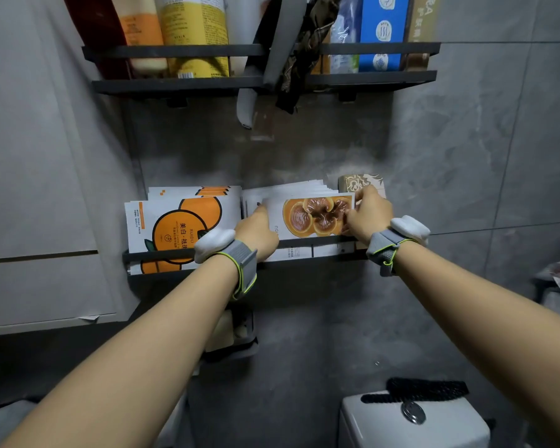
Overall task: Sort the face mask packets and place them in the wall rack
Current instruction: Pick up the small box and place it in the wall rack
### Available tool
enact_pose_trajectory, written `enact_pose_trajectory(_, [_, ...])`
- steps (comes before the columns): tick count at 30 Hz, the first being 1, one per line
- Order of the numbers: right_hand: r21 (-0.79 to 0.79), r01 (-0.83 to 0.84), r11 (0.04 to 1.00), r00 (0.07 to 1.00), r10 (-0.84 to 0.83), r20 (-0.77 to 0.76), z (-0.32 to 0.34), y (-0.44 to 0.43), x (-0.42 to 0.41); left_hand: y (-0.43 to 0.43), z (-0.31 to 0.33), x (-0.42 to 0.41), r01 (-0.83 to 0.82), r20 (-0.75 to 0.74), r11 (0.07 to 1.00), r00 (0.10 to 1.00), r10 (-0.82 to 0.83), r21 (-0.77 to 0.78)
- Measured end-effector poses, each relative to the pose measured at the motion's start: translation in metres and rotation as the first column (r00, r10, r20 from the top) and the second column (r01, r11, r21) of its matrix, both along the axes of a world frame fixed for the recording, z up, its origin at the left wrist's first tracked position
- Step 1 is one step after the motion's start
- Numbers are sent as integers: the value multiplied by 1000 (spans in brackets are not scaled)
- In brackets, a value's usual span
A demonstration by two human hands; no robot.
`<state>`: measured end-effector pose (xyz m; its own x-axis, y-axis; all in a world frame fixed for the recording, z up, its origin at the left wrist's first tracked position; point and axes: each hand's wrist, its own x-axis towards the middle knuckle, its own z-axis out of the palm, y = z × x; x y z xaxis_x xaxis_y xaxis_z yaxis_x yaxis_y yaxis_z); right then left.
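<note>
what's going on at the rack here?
A person is sorting face mask packets in the lower wall rack. Orange-print packets stand at its left. Both hands are on the mushroom-print packets beside them: left hand at the left edge, right hand pinching the right edge.

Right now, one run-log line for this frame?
stage: mushroom-print packets standing in lower wall rack | left hand: touches stack's left edge | right hand: pinches right edge | orange-print packets: racked left
</note>
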<state>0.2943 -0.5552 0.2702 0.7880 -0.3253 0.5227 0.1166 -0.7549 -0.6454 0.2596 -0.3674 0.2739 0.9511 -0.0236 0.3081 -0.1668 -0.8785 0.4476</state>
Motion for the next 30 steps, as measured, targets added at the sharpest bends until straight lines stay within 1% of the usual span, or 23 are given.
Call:
enact_pose_trajectory(4, [4, 16, 1000, 1000, -16, -27, 0, -6, 2, -2, -3, -1, -5, -1, 1000, 1000, 5, 21])
enact_pose_trajectory(8, [34, -27, 999, 999, 28, -24, -4, -10, -1, -2, -6, 0, -87, 77, 996, 993, 88, -13])
enact_pose_trajectory(10, [41, -30, 999, 999, 31, -16, -5, -10, -2, -1, -7, 1, -132, 106, 991, 985, 135, -33])
enact_pose_trajectory(13, [60, -17, 998, 999, 15, 30, -4, -10, -3, 1, -6, 0, -154, 116, 987, 981, 158, -46])
enact_pose_trajectory(16, [63, -12, 998, 996, 6, 93, -4, -8, -5, 4, -5, -1, -143, 132, 988, 980, 151, -62])
enact_pose_trajectory(19, [31, -29, 999, 988, 24, 154, -3, -4, -8, 11, -5, -3, -123, 148, 988, 979, 137, -98])
enact_pose_trajectory(21, [-8, -60, 998, 984, 60, 166, -2, 1, -11, 14, -4, -6, -103, 150, 989, 982, 119, -107])
enact_pose_trajectory(25, [-48, -83, 995, 984, 89, 157, -3, 13, -18, 17, -5, -13, -32, 81, 988, 996, 44, -149])
enact_pose_trajectory(27, [-51, -73, 996, 983, 80, 166, -3, 17, -21, 19, -5, -15, -11, 99, 986, 995, 27, -164])
enact_pose_trajectory(30, [-75, -98, 992, 981, 109, 159, -2, 21, -31, 26, -4, -23, 22, 126, 983, 992, 1, -181])
